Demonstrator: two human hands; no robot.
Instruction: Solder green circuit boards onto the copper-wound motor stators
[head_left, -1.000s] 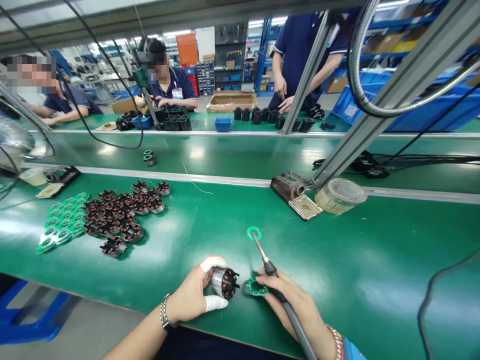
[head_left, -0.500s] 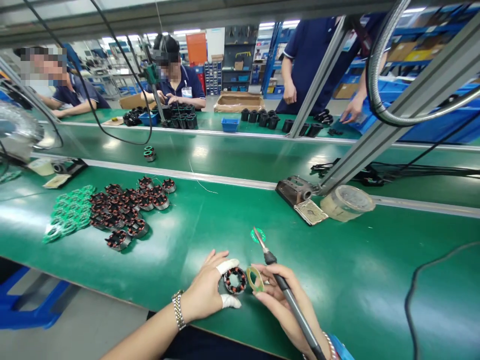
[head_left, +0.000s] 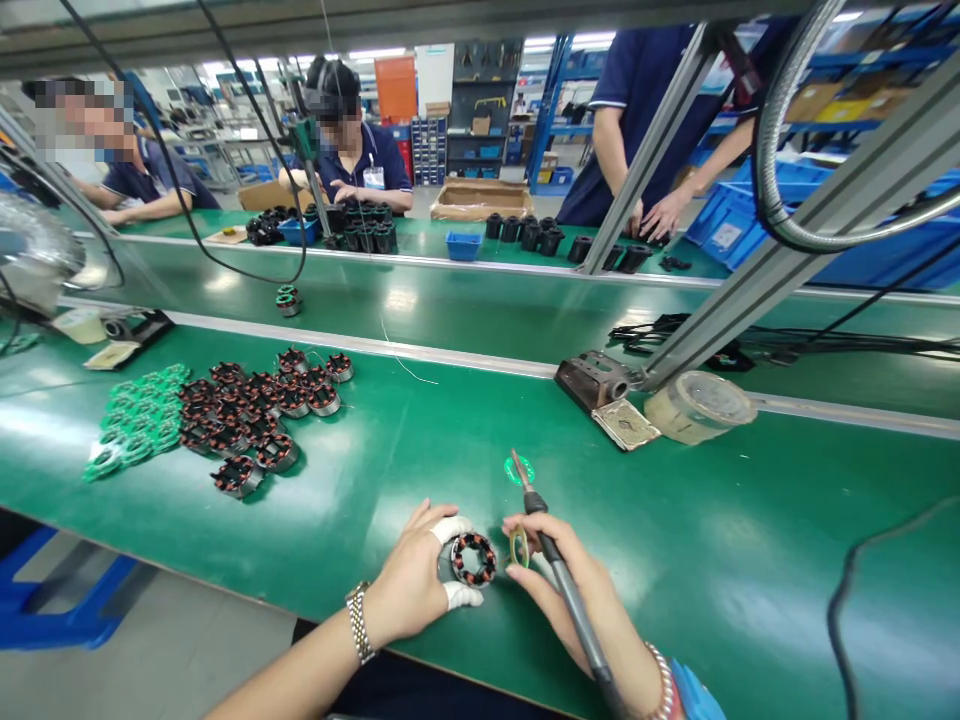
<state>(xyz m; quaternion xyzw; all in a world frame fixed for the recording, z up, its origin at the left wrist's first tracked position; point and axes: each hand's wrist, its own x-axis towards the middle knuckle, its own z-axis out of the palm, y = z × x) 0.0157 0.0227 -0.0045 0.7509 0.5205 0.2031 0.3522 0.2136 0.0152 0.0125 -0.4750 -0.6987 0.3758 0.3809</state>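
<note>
My left hand (head_left: 411, 572), with white tape on two fingers, grips a wound motor stator (head_left: 474, 559) with its end facing up, showing copper coils in black slots. My right hand (head_left: 551, 590) is shut on a soldering iron (head_left: 564, 583) and also pinches a green ring-shaped circuit board (head_left: 519, 547), seen edge-on beside the stator. The iron's tip points away from me, over a second green ring board (head_left: 519, 470) lying on the green bench (head_left: 675, 540). To the left lie a heap of stators (head_left: 247, 420) and a pile of green ring boards (head_left: 135, 420).
A soldering iron stand (head_left: 592, 382), a sponge tray (head_left: 625, 424) and a round clear container (head_left: 700, 407) sit along the bench's far rail. A black cable (head_left: 844, 600) crosses the right side. Aluminium frame posts and hoses rise beyond, with co-workers at a second bench.
My right hand has brought the green ring board closer to the stator, turning it edge-on. The iron now points more upright, and the view has shifted slightly.
</note>
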